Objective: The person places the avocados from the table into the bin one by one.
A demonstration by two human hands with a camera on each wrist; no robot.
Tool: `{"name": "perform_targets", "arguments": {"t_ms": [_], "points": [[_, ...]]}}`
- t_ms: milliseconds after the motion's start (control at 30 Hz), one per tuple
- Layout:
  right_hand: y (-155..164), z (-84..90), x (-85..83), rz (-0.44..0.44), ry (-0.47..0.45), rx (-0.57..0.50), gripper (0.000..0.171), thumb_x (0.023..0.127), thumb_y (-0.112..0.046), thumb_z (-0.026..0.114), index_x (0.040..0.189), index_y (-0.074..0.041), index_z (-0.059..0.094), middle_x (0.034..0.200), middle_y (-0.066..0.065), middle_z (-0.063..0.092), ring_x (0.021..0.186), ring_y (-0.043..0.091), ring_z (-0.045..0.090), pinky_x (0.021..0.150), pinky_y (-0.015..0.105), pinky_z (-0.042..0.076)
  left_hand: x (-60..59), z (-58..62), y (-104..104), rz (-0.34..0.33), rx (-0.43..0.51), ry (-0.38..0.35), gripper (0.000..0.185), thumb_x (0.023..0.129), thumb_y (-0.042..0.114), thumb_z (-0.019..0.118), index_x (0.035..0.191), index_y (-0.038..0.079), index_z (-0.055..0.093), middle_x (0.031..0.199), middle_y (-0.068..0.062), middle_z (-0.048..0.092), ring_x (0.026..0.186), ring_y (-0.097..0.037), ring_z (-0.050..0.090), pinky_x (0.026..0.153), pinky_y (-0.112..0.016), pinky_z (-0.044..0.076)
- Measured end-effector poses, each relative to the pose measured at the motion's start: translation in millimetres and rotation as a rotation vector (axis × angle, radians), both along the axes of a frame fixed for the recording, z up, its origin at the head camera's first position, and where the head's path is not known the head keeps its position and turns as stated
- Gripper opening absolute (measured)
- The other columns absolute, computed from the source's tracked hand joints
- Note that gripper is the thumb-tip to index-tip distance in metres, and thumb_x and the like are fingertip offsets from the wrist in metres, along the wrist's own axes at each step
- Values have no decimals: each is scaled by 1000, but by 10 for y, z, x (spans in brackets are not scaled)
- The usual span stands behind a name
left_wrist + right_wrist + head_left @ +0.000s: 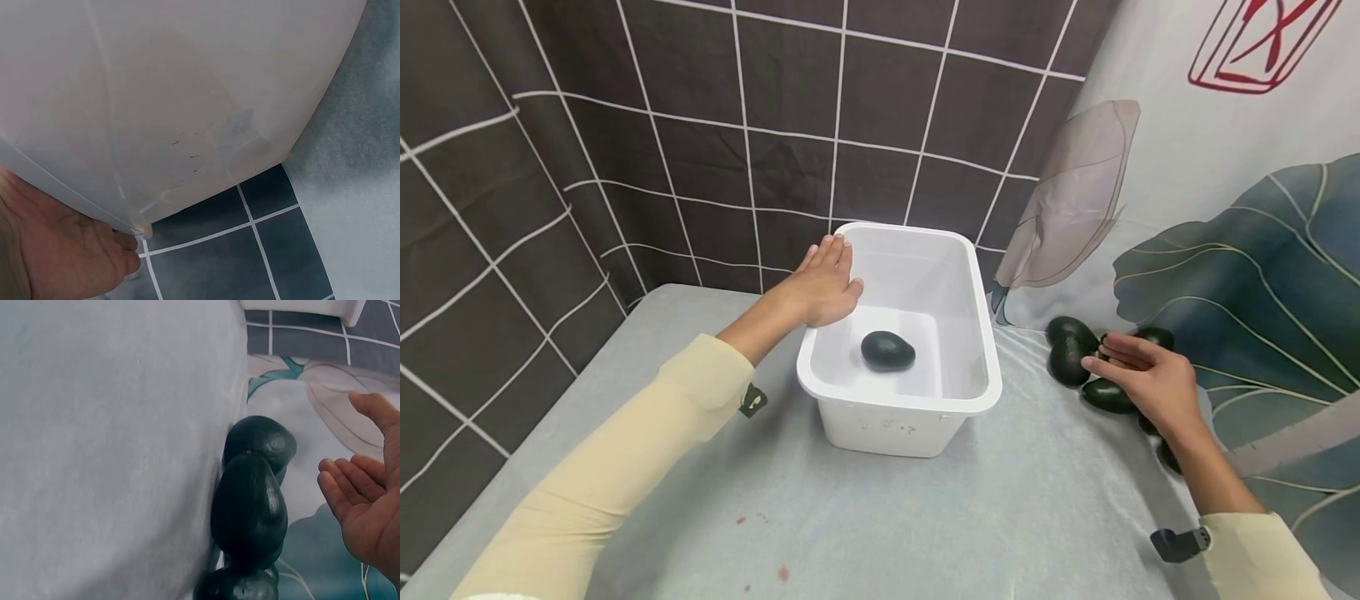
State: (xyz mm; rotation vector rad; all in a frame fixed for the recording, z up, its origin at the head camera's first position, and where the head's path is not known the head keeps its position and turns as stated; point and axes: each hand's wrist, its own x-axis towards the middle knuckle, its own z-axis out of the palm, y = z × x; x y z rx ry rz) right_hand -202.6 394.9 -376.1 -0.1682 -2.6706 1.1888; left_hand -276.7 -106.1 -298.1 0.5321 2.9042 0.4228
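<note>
A white plastic basin (880, 425) stands on the cloth-covered table with one dark green avocado (887, 351) lying on its floor. My left hand (826, 287) rests on the basin's left rim, fingers extended; in the left wrist view its palm (69, 256) shows beside the basin's outer wall (187, 94). To the right, my right hand (1150, 379) hovers over a pile of avocados (1067, 360), thumb apart from the loosely bent fingers and nothing between them. The right wrist view shows that hand (369, 506) apart from the nearest avocados (250, 509).
A dark tiled-pattern curtain (790, 167) hangs behind and left of the basin. On the right, a white curtain with leaf prints (1240, 275) borders the avocado pile. Grey cloth (850, 517) covers the table, with a few small reddish marks near the front.
</note>
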Motion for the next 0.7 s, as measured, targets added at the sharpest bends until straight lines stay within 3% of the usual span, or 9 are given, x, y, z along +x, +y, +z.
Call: {"name": "perform_targets", "arguments": {"t_ms": [367,700], "points": [[192,-2,74,-42,-30,8,81,95,-47,93,155,-1,66,98,-47,67,91,-28,63,77,-2,48,-27,-25,-5,-4,-4,5,80,118,40,23,177,-8,0,189,-26,-12,179,-39,-14,147,-49,-9],[383,20,199,-11,-34,32,77,98,-43,91,157,-1,64,103,-49,65,95,-30,61,76,-2,49,-19,-12,1,-6,0,-2,81,118,40,23,177,-9,-2,189,-26,-13,179,-39,-15,146,-49,-10]]}}
